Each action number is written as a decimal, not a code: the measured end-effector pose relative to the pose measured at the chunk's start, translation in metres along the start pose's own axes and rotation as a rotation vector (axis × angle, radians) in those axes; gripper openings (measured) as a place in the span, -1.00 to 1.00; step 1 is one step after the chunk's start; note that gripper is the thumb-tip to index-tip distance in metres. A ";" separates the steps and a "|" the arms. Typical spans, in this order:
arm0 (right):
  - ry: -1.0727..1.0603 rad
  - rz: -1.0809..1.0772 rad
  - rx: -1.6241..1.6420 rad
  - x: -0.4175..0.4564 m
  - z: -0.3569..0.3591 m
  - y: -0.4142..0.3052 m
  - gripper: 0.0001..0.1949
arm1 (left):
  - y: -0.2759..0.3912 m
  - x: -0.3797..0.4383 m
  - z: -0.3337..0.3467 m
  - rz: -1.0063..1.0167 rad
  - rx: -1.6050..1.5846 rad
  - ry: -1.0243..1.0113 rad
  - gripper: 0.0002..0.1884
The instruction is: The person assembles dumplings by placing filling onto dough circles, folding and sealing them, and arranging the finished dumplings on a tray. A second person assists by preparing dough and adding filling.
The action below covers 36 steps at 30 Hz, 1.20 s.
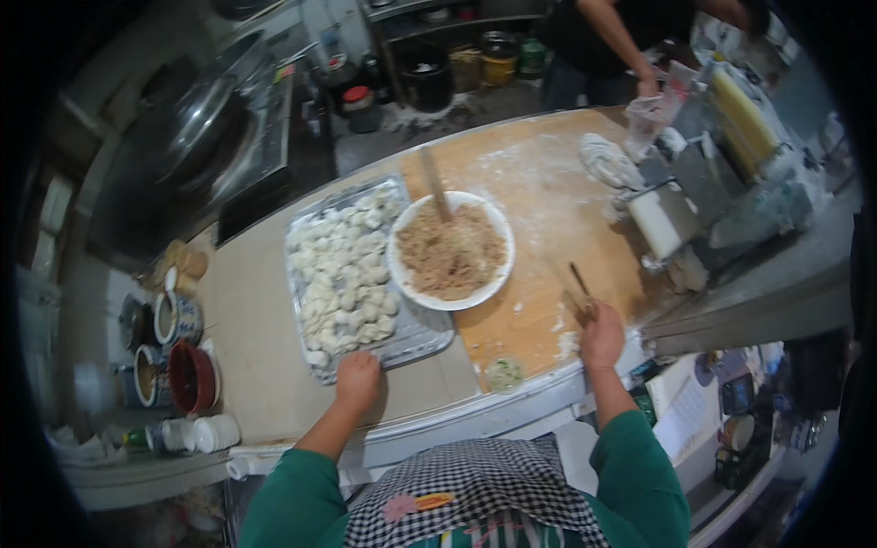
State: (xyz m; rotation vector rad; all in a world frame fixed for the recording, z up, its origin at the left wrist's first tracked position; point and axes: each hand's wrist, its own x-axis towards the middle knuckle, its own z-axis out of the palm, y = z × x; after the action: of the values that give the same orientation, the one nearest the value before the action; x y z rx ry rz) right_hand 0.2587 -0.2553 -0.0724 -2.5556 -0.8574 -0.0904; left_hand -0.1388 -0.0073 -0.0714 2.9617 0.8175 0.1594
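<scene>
My left hand [358, 381] rests at the near rim of a metal tray [428, 340], close to the lowest dumplings; whether it grips the rim is hard to tell. Many pale dumplings [346, 274] cover most of the tray. A white bowl of minced filling [449, 257] overlaps the tray's right side, and a flat stick [434, 179] stands tilted in the filling. On the floured wooden board, my right hand [603, 335] is closed around a thin dark utensil [579, 279] that points away from me. Between my hands, near the front edge, sits a small dish with green bits [504, 374].
Dough [610, 161] lies by a machine with a white roller [663, 219] at the right. Across the table a co-worker's hand [647, 85] touches a plastic bag [651, 116]. Patterned pots [178, 318], a red bowl [192, 377] and stacked white bowls [216, 433] stand at the left.
</scene>
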 end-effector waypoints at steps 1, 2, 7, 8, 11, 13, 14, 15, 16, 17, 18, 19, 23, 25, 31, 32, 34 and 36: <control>-0.083 0.039 -0.014 0.004 -0.002 -0.001 -0.63 | 0.002 -0.002 0.000 0.006 -0.017 -0.014 -0.92; -0.046 0.021 0.002 0.004 0.002 0.003 -0.67 | 0.003 0.001 0.000 0.020 -0.034 -0.017 -0.91; 0.009 -0.005 0.028 0.007 -0.008 -0.013 -0.71 | 0.015 -0.009 -0.014 -0.134 -0.277 -0.047 -0.86; -0.011 0.004 0.039 0.007 -0.012 -0.016 -0.71 | 0.019 -0.014 -0.017 -0.159 -0.361 -0.042 -0.85; -0.049 0.067 -0.038 0.007 -0.014 -0.015 -0.66 | 0.027 -0.048 -0.026 -0.238 -0.420 -0.160 -0.82; 0.022 -0.004 -0.044 0.006 -0.009 -0.012 -0.67 | 0.029 -0.066 -0.036 -0.353 -0.476 -0.220 -0.79; 0.057 -0.038 -0.048 0.006 -0.007 -0.010 -0.68 | 0.030 -0.071 -0.041 -0.440 -0.548 -0.219 -0.77; 0.053 -0.051 -0.063 0.005 -0.008 -0.011 -0.68 | 0.031 -0.076 -0.044 -0.535 -0.618 -0.220 -0.75; 0.049 -0.063 -0.078 0.005 -0.008 -0.013 -0.69 | 0.030 -0.077 -0.038 -0.557 -0.512 -0.108 -0.73; 0.044 -0.076 -0.093 0.005 -0.009 -0.014 -0.69 | 0.031 -0.078 -0.037 -0.463 -0.500 -0.084 -0.74; 0.047 -0.077 -0.106 0.005 -0.009 -0.014 -0.70 | 0.033 -0.077 -0.039 -0.369 -0.489 -0.063 -0.75; 0.049 -0.079 -0.119 0.006 -0.010 -0.015 -0.72 | 0.034 -0.077 -0.040 -0.276 -0.478 -0.043 -0.76; 0.018 -0.031 -0.185 0.008 -0.008 -0.016 -0.70 | 0.038 -0.078 -0.040 -0.245 -0.490 0.011 -0.86; 0.040 -0.047 -0.177 0.008 -0.007 -0.014 -0.70 | 0.043 -0.074 -0.040 -0.242 -0.525 0.116 -0.95; 0.045 -0.075 -0.164 0.007 -0.006 -0.013 -0.73 | 0.034 -0.082 -0.027 -0.390 -0.807 0.093 -0.86; 0.053 -0.077 -0.168 0.007 -0.005 -0.012 -0.73 | 0.033 -0.083 -0.025 -0.397 -0.814 0.102 -0.85; 0.069 -0.070 -0.148 0.007 -0.004 -0.010 -0.74 | 0.038 -0.077 -0.030 -0.409 -0.830 0.119 -0.84; 0.083 -0.065 -0.130 0.007 -0.004 -0.010 -0.75 | 0.040 -0.072 -0.034 -0.368 -0.776 0.151 -0.81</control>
State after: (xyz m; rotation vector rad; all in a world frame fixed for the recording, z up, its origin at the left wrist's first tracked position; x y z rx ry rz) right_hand 0.2587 -0.2463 -0.0637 -2.6229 -0.9303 -0.2781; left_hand -0.1843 -0.0776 -0.0400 2.0651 1.0084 0.5389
